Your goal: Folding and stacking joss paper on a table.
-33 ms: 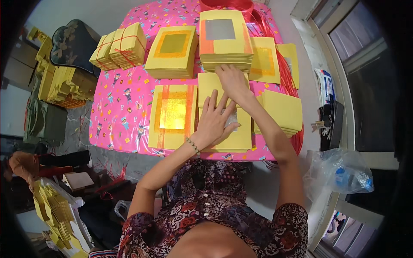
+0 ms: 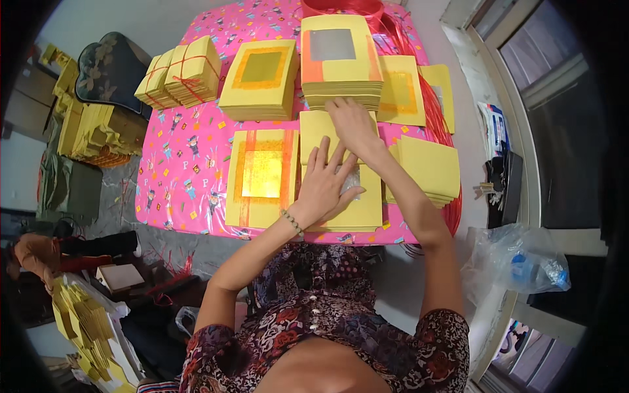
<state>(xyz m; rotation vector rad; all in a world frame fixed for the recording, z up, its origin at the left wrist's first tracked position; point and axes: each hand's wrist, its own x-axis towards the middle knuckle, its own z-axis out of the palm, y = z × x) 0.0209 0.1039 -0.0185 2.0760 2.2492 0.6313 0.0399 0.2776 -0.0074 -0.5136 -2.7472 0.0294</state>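
Observation:
My left hand (image 2: 324,190) lies flat with fingers spread on a pile of yellow paper (image 2: 370,206). A silver foil patch (image 2: 354,180) shows partly beside its fingers. My right hand (image 2: 354,131) reaches past it, fingers bent over the far edge of a yellow sheet (image 2: 314,134); its thumb is hidden. Right against those fingertips rises a tall stack of yellow paper (image 2: 344,72) with a silver patch on top. To the left of my left hand is a yellow pile with a shiny gold foil square (image 2: 262,173) and orange bands.
A pink patterned cloth (image 2: 177,190) covers the table. Further piles include a gold-patched stack (image 2: 259,75), red-tied bundles (image 2: 190,72) and plain yellow sheets (image 2: 429,167). Red strings (image 2: 439,118) hang along the right edge. A clear plastic bag (image 2: 514,262) is at right. Another person (image 2: 39,255) is at far left.

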